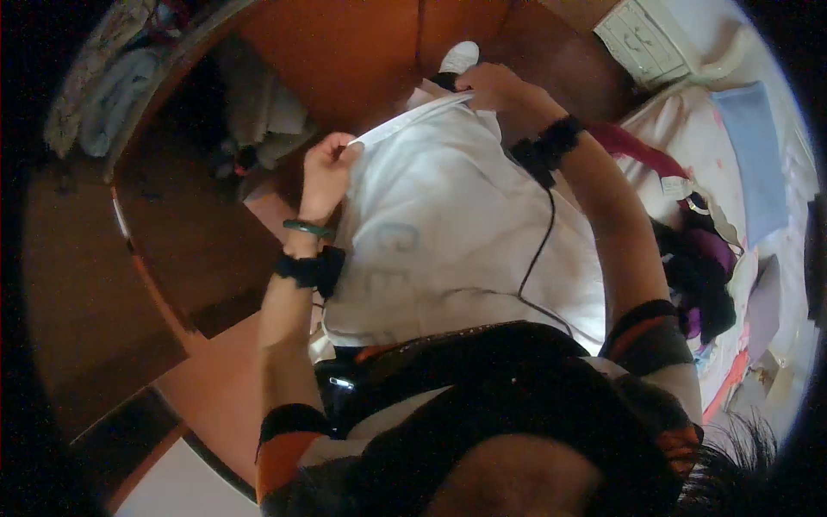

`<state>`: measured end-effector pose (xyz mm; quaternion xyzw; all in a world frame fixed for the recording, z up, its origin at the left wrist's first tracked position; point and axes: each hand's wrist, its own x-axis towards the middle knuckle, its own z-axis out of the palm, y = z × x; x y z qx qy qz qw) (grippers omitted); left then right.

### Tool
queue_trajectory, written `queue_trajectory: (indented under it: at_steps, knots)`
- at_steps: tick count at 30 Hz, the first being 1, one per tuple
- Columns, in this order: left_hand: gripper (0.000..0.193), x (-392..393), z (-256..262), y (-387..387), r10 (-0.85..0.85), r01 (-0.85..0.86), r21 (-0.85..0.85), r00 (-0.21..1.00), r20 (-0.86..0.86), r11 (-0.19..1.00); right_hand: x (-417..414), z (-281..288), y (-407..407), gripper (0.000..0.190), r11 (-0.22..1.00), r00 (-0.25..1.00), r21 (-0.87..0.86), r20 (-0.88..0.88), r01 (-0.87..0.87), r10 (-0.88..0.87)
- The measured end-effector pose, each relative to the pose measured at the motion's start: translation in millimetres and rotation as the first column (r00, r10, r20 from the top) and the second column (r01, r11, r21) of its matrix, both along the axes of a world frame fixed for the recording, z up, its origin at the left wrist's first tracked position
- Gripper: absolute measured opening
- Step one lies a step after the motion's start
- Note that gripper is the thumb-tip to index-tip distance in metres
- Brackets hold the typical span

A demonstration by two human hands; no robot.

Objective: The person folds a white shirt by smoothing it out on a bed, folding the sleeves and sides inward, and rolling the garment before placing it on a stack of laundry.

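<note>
A white cloth garment (446, 213) with faint lettering is spread over my lap, its hemmed edge drawn taut between my hands. My left hand (328, 169) pinches one end of that edge between thumb and fingers. Farther out, my right hand (494, 87) grips the other end; its fingertips are partly hidden. A green bangle (309, 228) and a black band circle my left wrist, and another black band (549, 145) is on the right one. A black cable (539, 252) runs from the right band across the cloth. Just beyond my right hand, a white shoe (460, 57) shows.
On the right is a bed with a patterned sheet (701, 129), holding a blue cloth (756, 161) and a heap of dark clothes (701, 284). A white drawer cabinet (639, 45) stands at the upper right. Folded textiles (265, 110) lie inside a dark open cupboard on the left.
</note>
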<state>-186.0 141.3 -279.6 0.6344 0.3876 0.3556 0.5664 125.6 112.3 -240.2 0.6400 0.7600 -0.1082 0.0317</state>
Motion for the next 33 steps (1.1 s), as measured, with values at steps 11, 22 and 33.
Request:
queue_trajectory:
  at_steps: [11, 22, 33]
  knots:
    - [0.011, -59.6, 56.7, -75.1, -0.299, 0.374, 0.238, 0.907, -0.297, 0.896, -17.9, 37.7, -213.2, 0.019, 0.97, 0.981, 0.16, -0.087, 0.185, -0.173]
    - [0.019, -102.7, 77.3, -121.5, -0.216, 0.569, 0.481, 0.765, -0.606, 0.667, -72.0, 30.9, -320.9, 0.021, 0.959, 0.962, 0.087, -0.048, 0.271, -0.267]
    - [0.03, -151.0, 62.8, -147.4, -0.12, 0.728, 0.461, 0.589, -0.799, 0.507, -95.2, 35.2, -355.9, 0.017, 0.971, 0.961, -0.009, -0.144, 0.239, -0.238]
